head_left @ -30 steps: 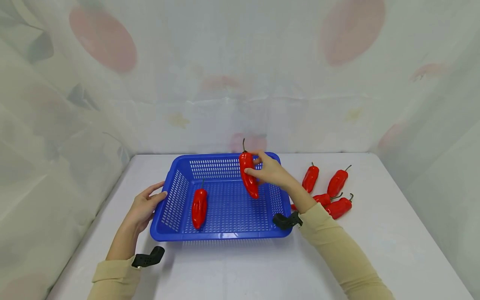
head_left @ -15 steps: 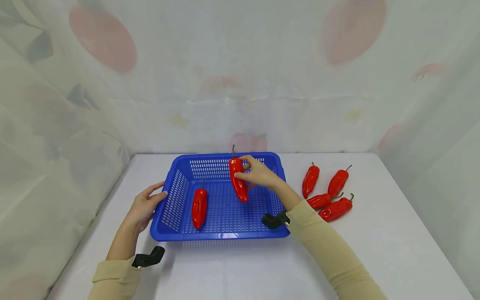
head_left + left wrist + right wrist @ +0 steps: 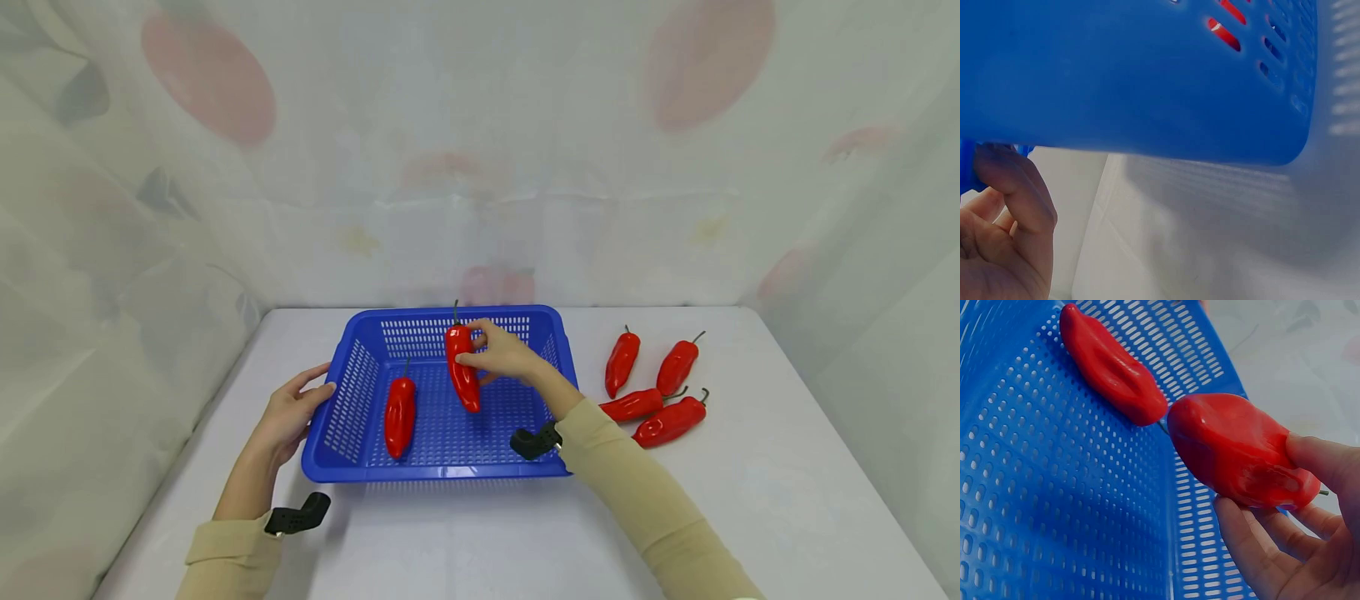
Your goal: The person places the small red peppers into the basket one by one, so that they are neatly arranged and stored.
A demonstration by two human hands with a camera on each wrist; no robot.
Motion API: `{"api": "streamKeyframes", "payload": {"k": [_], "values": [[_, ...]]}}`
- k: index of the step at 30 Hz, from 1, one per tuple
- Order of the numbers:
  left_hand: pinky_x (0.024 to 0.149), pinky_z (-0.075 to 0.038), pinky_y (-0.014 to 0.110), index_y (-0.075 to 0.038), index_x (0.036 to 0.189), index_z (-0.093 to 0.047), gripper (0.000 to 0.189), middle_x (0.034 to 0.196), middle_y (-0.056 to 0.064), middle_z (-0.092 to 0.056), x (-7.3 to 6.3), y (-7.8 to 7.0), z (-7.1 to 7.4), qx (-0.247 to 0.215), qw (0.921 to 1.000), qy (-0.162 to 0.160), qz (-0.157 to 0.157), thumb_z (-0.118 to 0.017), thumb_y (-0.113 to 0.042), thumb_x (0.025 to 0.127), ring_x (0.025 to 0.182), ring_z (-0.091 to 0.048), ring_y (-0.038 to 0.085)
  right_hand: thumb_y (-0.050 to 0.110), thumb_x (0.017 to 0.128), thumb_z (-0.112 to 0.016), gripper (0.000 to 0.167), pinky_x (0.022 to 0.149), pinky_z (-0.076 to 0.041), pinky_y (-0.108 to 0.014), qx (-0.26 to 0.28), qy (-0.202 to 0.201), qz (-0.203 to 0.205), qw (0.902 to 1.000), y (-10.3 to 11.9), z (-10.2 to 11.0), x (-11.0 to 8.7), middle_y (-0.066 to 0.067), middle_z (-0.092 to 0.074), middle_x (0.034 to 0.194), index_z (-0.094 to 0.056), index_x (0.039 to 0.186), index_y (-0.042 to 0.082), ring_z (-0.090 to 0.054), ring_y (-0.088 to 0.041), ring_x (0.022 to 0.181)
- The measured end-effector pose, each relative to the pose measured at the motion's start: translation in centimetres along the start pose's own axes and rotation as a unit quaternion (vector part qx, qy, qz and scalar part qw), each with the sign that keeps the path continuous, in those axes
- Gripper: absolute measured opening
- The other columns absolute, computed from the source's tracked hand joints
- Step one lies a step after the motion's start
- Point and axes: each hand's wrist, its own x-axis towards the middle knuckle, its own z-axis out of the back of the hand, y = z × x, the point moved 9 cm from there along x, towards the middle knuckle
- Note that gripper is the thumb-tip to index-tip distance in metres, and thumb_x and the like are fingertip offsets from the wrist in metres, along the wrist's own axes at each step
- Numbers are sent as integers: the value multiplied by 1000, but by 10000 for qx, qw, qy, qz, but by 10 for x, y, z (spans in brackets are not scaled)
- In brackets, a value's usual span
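Note:
A blue slotted plastic basket (image 3: pixel 442 477) is in the middle of the head view. My left hand (image 3: pixel 291 415) grips its left rim, thumb over the edge; in the left wrist view the fingers (image 3: pixel 1032 203) curl up at the rim. One red pepper (image 3: pixel 400 417) lies inside on the left, stem pointing away. Between thumb and fingers, my right hand (image 3: pixel 501 352) holds a second red pepper (image 3: pixel 462 371) over the basket, its stem up and its tip slanting down. The right wrist view shows this held pepper (image 3: pixel 1235 447) above the slotted floor.
Several red peppers (image 3: pixel 621 362) lie on the white table (image 3: pixel 780 475) right of the basket, partly behind the right forearm. A pale patterned curtain (image 3: pixel 585 242) hangs along the back and both sides. A dark shadow (image 3: pixel 1210 219) falls under the basket.
My right hand has carried the held pepper leftward and slightly down over the basket, nearer the pepper inside. The left hand and the basket have stayed in place.

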Motion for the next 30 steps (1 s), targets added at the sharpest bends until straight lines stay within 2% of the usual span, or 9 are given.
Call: {"api": "streamKeyframes", "payload": {"k": [9,13,21,30], "values": [[67,-55,33,-15,146,-27,62,95,-4,-65,-1,-2,-1,27,10000,6,-63,-54,-32,93,78,-66,13,15,85,-66,62,73,-53,-49,199,199,-191,9994,-7,-12,12,-19,-53,109,-33,136,7,-63,-27,86],[67,-56,34,-15,146,-26,61,95,-3,-65,-1,-2,-2,-17,10000,19,-7,-53,-29,94,78,-66,14,14,84,-67,63,73,-53,-49,234,300,-257,9989,-11,-19,17,-20,-54,109,-33,135,5,-64,-27,83],[66,-55,34,-10,146,-25,59,95,0,-65,-12,-15,-9,-64,10000,51,46,-51,-23,95,78,-66,14,15,84,-67,64,75,-53,-48,124,480,-454,9977,-14,-31,19,-20,-55,109,-31,136,4,-64,-28,84],[66,-55,33,-15,146,-26,60,96,-2,-65,-1,-2,-4,3,10000,23,17,-53,-28,94,78,-66,13,14,85,-65,62,76,-53,-48,5,650,-629,9959,-20,-40,19,-21,-55,110,-30,135,3,-64,-28,85]]}}
